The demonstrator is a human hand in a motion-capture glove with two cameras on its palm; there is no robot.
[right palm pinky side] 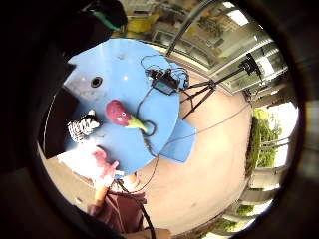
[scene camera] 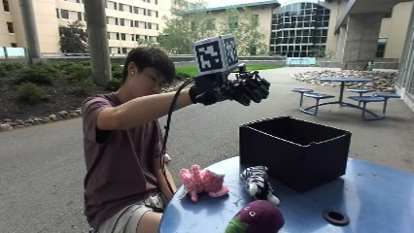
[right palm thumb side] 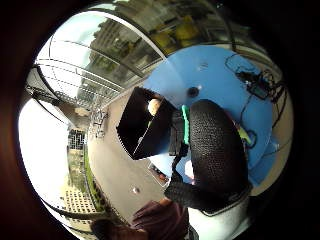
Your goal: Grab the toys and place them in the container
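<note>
blue table (scene camera: pixel 382 204) fills the lower part of the outside view, round, with a dark hole (scene camera: pixel 336 216) in its top. a person (scene camera: pixel 123 145) sits at its edge, right arm stretched out level at head height, forearm reaching toward the space above the box (scene camera: pixel 294 150). the gloved right hand (scene camera: pixel 242 89) hangs in the air, above the box and to the side nearer the person, well clear of its rim, palm turned downward, fingers curled in on themselves; nothing shows between them, so the grip looks clenched on nothing. in the thumb side palm view a black gloved finger (right palm thumb side: pixel 217 150) bulks across the middle, close to the camera.

the box is black, open-topped, and stands on the table; the thumb side palm view looks down into it (right palm thumb side: pixel 145 125) and shows one pale round thing (right palm thumb side: pixel 154 106) lying inside, too small to tell what it is.

three toys lie on the table, outside the box. the pink plush (scene camera: pixel 202 182) is nearest the person, at the table's edge. the striped zebra (scene camera: pixel 259 182) lies just beside the box's near corner. the purple plush (scene camera: pixel 259 218) with a green part sits nearest the camera, apart from the others.

the little finger side palm view shows the same three on the blue top: purple plush (right palm pinky side: pixel 119 113), zebra (right palm pinky side: pixel 82 127), pink plush (right palm pinky side: pixel 103 162), plus a small device (right palm pinky side: pixel 164 82) with cables near the far edge.

no readable writing or brand shows on anything.
</note>
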